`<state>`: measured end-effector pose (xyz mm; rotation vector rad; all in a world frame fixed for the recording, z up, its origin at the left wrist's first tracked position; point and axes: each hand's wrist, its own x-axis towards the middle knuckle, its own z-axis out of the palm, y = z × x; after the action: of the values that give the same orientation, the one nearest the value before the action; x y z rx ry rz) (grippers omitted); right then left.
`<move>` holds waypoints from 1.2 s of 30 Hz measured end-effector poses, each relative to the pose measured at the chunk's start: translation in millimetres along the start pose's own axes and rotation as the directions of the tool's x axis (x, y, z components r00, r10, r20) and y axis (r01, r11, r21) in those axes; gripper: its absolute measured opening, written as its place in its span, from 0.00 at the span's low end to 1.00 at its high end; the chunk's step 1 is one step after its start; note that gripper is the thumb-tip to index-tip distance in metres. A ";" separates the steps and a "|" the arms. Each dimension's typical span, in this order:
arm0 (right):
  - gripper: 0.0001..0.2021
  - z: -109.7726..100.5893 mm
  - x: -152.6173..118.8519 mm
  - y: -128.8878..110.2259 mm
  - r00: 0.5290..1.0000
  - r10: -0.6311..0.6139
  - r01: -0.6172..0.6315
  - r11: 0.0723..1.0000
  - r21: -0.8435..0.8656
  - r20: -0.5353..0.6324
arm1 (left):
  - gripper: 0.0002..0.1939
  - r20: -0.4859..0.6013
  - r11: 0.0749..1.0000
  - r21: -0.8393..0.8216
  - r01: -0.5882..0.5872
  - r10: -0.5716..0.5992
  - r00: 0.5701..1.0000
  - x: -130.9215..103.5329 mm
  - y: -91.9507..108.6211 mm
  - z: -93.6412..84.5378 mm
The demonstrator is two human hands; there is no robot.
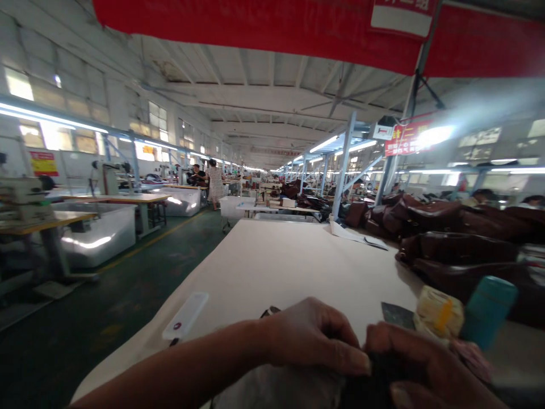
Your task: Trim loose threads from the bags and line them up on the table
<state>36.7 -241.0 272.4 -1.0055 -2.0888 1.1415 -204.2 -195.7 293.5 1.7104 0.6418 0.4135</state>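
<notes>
At the near edge of a pale-covered table, my two hands come together over a black, soft-looking piece. My left hand reaches in from the left, thumb and fingers pinched at the piece's upper edge. Close beside it, my right hand has its fingers curled round the same piece. What kind of thing it is I cannot make out, since the hands and the frame's bottom edge hide most of it. Beneath my left forearm lies a greyish, crumpled-looking material.
Left on the table is a white plastic tray. At right are a dark flat piece, a yellowish bundle, a teal bottle, pink cloth and piled brown leather bags. Sewing machines line the aisle; people work farther off.
</notes>
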 end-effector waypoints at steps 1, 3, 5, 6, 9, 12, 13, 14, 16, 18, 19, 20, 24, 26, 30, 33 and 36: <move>0.22 -2.0 -1.0 -5.6 1.000 -0.003 0.004 0.998 0.062 -0.017 | 0.28 0.025 1.000 0.007 -0.003 0.003 1.000 0.8 7.1 0.6; 0.22 -6.5 -2.3 -14.4 0.999 -0.020 0.027 0.989 0.145 -0.049 | 0.24 0.074 0.999 0.029 -0.023 0.021 0.997 4.6 17.4 -0.6; 0.19 -10.8 -2.2 -17.8 0.998 -0.033 0.043 0.981 0.190 -0.056 | 0.21 0.102 0.999 0.018 -0.031 0.029 0.994 11.0 21.3 -3.6; 0.18 -12.6 -2.0 -17.2 0.998 -0.033 0.044 0.976 0.214 -0.055 | 0.20 0.115 0.999 0.009 -0.030 0.029 0.993 14.8 21.3 -5.1; 0.15 -16.1 -1.9 -10.4 0.998 -0.025 0.040 0.953 0.299 -0.053 | 0.17 0.164 0.999 -0.032 -0.012 0.017 0.986 25.6 18.4 -6.6; 0.13 -16.7 -2.1 -5.1 0.996 -0.053 0.076 0.926 0.369 -0.072 | 0.17 0.191 0.995 -0.099 0.022 -0.002 0.982 33.7 17.8 -4.2; 0.13 -16.6 -2.1 -4.7 0.994 -0.064 0.092 0.919 0.383 -0.084 | 0.17 0.186 0.994 -0.105 0.034 -0.014 0.982 35.8 18.5 -3.1; 0.13 -16.4 -2.1 -4.8 0.992 -0.073 0.106 0.912 0.396 -0.098 | 0.17 0.179 0.994 -0.102 0.045 -0.026 0.984 37.8 19.3 -2.1; 0.12 -15.9 -2.6 -5.7 0.991 -0.072 0.115 0.893 0.435 -0.114 | 0.16 0.172 0.994 -0.095 0.061 -0.044 0.984 41.6 20.8 -0.7; 0.11 -15.4 -3.7 -5.3 0.992 -0.058 0.107 0.871 0.480 -0.116 | 0.14 0.174 0.993 -0.101 0.059 -0.041 0.984 45.5 20.8 -0.2; 0.11 -15.3 -4.3 -3.9 0.992 -0.052 0.104 0.862 0.496 -0.118 | 0.14 0.177 0.993 -0.104 0.051 -0.032 0.984 47.5 20.0 -0.2; 0.11 -15.4 -5.0 -1.7 0.991 -0.045 0.102 0.855 0.509 -0.123 | 0.13 0.184 0.994 -0.104 0.044 -0.024 0.983 49.6 18.8 -0.3; 0.10 -16.7 -6.9 11.3 0.992 -0.014 0.083 0.833 0.547 -0.129 | 0.13 0.197 0.992 -0.114 0.061 -0.038 0.980 56.2 13.2 0.2; 0.12 -17.5 -6.8 15.3 0.990 -0.014 0.090 0.838 0.538 -0.143 | 0.11 0.194 0.990 -0.115 0.084 -0.061 0.979 57.5 13.1 1.4; 0.16 -18.1 -3.4 10.1 0.982 -0.017 0.104 0.881 0.461 -0.190 | 0.07 0.175 0.995 -0.059 0.084 -0.073 0.982 56.5 20.9 6.2; 0.13 -18.6 -0.7 2.1 0.979 0.025 0.058 0.917 0.396 -0.200 | 0.05 0.136 0.997 -0.001 0.082 -0.082 0.987 54.8 26.8 10.2; 0.07 -19.3 -0.8 0.1 0.976 0.039 0.030 0.950 0.311 -0.212 | 0.06 0.066 0.994 0.048 0.097 -0.100 0.993 53.8 27.0 12.7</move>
<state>51.5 -232.9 281.6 -0.9337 -1.6720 1.2573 -149.3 -176.3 313.1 1.7197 0.6872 0.2714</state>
